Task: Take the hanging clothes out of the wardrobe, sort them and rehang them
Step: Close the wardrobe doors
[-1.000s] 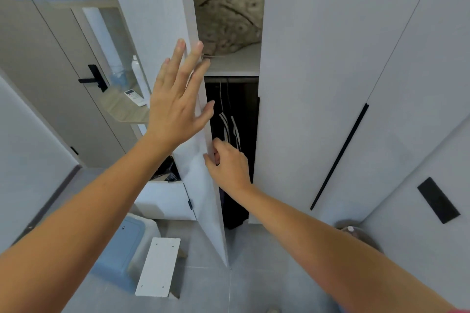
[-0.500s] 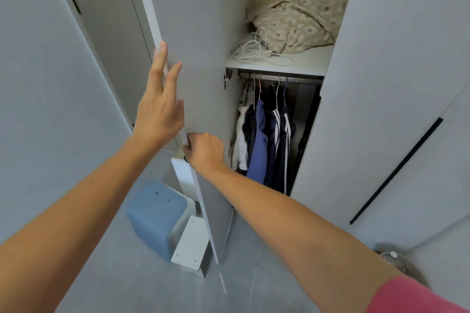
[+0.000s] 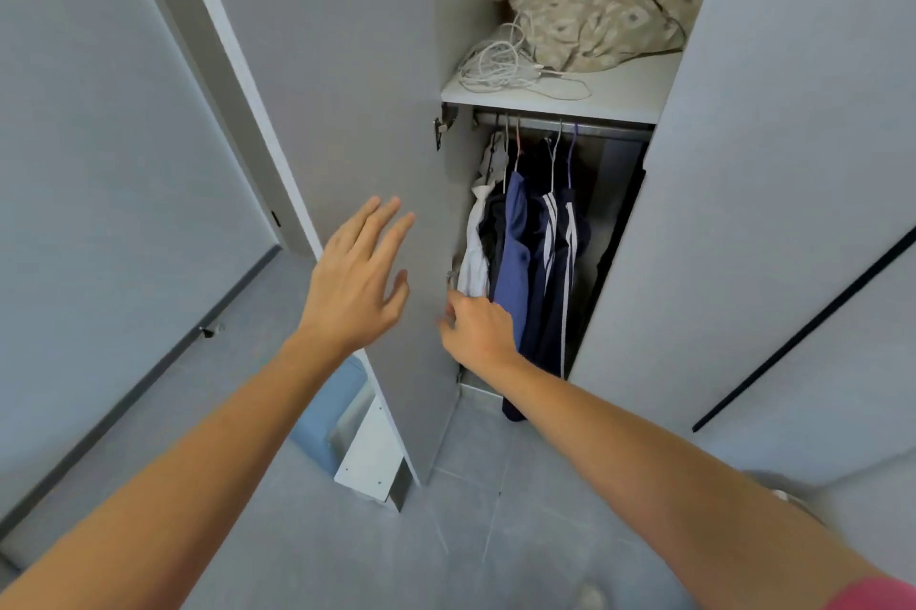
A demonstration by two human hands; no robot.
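Now: L hand (image 3: 354, 282) spread flat, fingers apart, over open door (image 3: 347, 114). R hand (image 3: 478, 329) loosely curled at door's hinge edge, holding nothing visible. Clothes (image 3: 525, 257) on rail (image 3: 570, 126) under shelf (image 3: 595, 99).

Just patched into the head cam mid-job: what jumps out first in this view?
The open wardrobe door at centre, with the left hand spread in front of it. Right of it, dark and blue clothes hang from the rail, the right hand at their lower edge. Above, a patterned quilt and white cable lie on the shelf.
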